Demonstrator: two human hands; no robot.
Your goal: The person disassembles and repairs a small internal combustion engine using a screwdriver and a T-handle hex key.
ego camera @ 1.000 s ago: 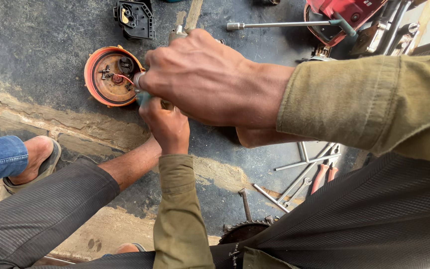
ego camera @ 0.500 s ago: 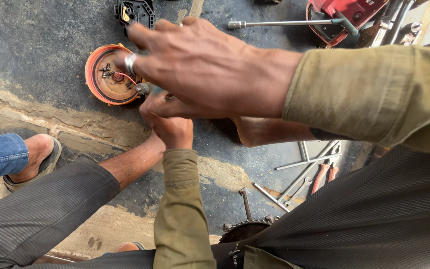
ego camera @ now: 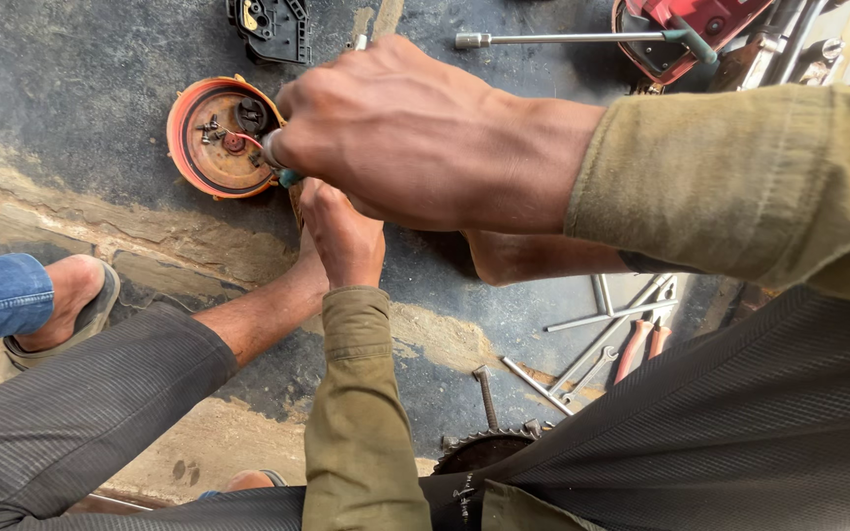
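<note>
Hands work close together over dark, stained ground. The right hand [ego camera: 415, 138] is a closed fist around a tool with a teal handle [ego camera: 287, 177], beside the round orange housing [ego camera: 216, 138] on its left. The left hand [ego camera: 344, 236], just nearer, is curled shut; what it grips is hidden.

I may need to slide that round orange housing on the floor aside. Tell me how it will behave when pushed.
The round orange housing lies flat, open face up, so it would probably slide, not roll. It looks rigid, likely fairly heavy given the metal parts inside. Its thin wires could snag.
</note>
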